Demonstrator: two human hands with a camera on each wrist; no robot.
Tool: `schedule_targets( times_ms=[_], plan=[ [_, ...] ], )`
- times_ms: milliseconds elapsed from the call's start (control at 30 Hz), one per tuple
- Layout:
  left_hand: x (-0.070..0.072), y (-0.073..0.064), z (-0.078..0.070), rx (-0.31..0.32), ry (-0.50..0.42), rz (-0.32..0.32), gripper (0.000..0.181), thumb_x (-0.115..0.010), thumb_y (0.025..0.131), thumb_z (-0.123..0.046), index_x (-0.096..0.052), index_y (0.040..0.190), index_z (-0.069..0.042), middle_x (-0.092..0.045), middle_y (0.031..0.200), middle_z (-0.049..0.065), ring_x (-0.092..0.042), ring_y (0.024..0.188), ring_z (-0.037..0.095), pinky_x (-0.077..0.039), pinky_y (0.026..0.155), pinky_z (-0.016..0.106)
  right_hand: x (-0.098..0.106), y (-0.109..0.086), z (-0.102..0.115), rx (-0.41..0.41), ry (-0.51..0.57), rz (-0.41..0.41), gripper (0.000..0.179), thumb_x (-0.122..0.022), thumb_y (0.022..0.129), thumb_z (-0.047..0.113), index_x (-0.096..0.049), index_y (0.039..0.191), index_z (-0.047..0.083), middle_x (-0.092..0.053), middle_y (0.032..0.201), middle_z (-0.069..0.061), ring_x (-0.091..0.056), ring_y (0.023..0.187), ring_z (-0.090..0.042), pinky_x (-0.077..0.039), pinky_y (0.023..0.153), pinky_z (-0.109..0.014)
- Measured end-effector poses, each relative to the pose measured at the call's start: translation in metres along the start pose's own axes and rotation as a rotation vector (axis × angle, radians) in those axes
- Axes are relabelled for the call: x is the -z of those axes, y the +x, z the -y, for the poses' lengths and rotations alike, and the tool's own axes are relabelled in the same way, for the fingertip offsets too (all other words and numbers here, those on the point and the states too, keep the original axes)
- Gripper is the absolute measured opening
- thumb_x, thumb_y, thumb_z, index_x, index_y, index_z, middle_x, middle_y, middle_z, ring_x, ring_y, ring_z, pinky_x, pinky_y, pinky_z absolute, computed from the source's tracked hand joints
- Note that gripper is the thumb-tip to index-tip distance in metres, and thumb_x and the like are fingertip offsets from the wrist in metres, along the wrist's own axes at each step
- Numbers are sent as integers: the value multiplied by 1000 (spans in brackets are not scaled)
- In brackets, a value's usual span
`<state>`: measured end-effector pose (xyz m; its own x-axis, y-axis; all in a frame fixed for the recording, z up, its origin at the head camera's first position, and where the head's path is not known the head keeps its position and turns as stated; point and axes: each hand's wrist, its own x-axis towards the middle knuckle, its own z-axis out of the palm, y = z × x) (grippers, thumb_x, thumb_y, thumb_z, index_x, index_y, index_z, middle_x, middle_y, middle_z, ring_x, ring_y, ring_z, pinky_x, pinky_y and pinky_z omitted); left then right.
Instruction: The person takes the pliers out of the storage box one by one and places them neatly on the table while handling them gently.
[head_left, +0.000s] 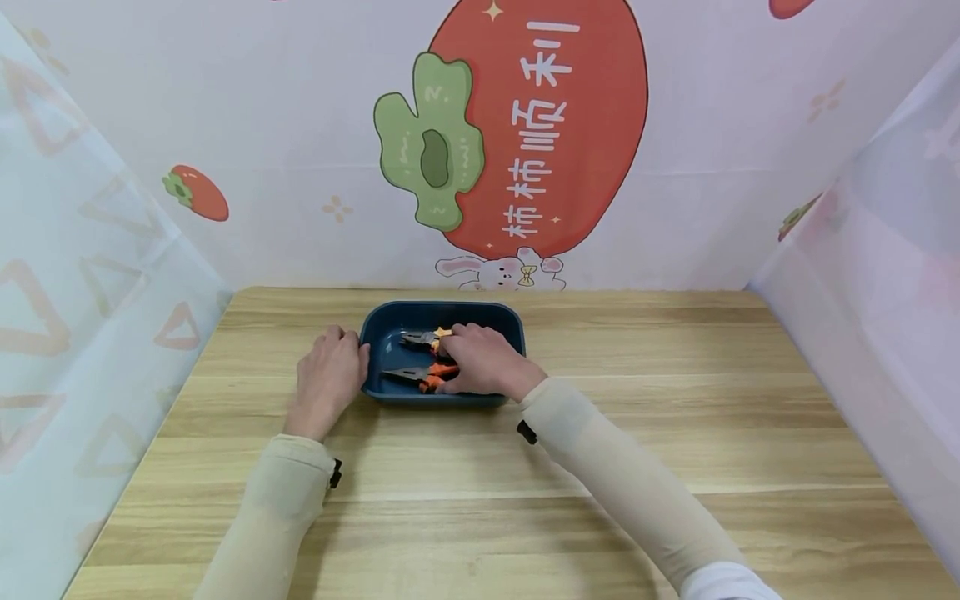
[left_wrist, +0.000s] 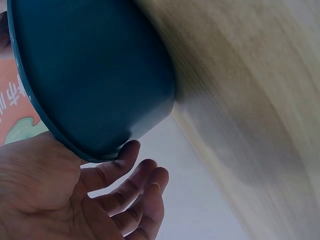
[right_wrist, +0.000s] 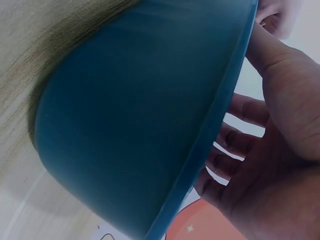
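A dark blue plastic basin (head_left: 442, 400) stands near the back edge of the table. Two pliers lie inside, heads pointing left: one with orange handles (head_left: 435, 379) in front, one with yellow handles (head_left: 441, 336) behind. My left hand (head_left: 330, 375) holds the basin's left end by the rim; in the left wrist view its fingers (left_wrist: 131, 150) curl at the outer wall. Over the rim from the right reaches my right hand (head_left: 486, 360), its fingers down at both pliers' handles. The basin wall (right_wrist: 130, 125) hides those fingertips in the right wrist view; I cannot tell whether they grip.
The wood-grain table (head_left: 465, 500) extends in front of the basin and to both sides. A white printed backdrop (head_left: 300, 125) with a large red persimmon (head_left: 600, 108) rises right behind the table. Similar printed sheets hang at left and right.
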<state>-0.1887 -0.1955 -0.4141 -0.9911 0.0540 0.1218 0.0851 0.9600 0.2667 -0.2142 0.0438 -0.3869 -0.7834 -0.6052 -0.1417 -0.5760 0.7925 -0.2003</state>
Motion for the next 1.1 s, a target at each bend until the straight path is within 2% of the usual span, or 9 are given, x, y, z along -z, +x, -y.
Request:
schedule_targets(
  times_ms=[233, 633, 1100],
  plan=[
    [-3, 0, 1, -4, 11, -26, 33, -50, 106, -21, -63, 104, 10, -57, 114, 30, -59, 93, 45, -52, 69, 59, 0, 5, 4, 11, -30, 33, 45, -82, 85, 44, -71, 117, 13, -62, 106, -3, -52, 92, -20, -46, 80, -32],
    [-1, 1, 3, 18, -11, 13, 33, -49, 106, -23, -60, 110, 8, -57, 110, 28, -58, 91, 42, -52, 67, 57, -4, 12, 6, -12, -13, 117, 40, -80, 89, 35, -70, 121, 13, -62, 104, -2, -53, 94, -21, -47, 79, -32],
    [-4, 0, 2, 32, -22, 10, 34, -48, 106, -23, -59, 112, 8, -57, 111, 28, -58, 90, 42, -52, 68, 58, -6, 9, 1, 17, -36, 114, 48, -78, 90, 39, -67, 130, 15, -60, 126, -6, -50, 102, -22, -48, 86, -36]
  ],
)
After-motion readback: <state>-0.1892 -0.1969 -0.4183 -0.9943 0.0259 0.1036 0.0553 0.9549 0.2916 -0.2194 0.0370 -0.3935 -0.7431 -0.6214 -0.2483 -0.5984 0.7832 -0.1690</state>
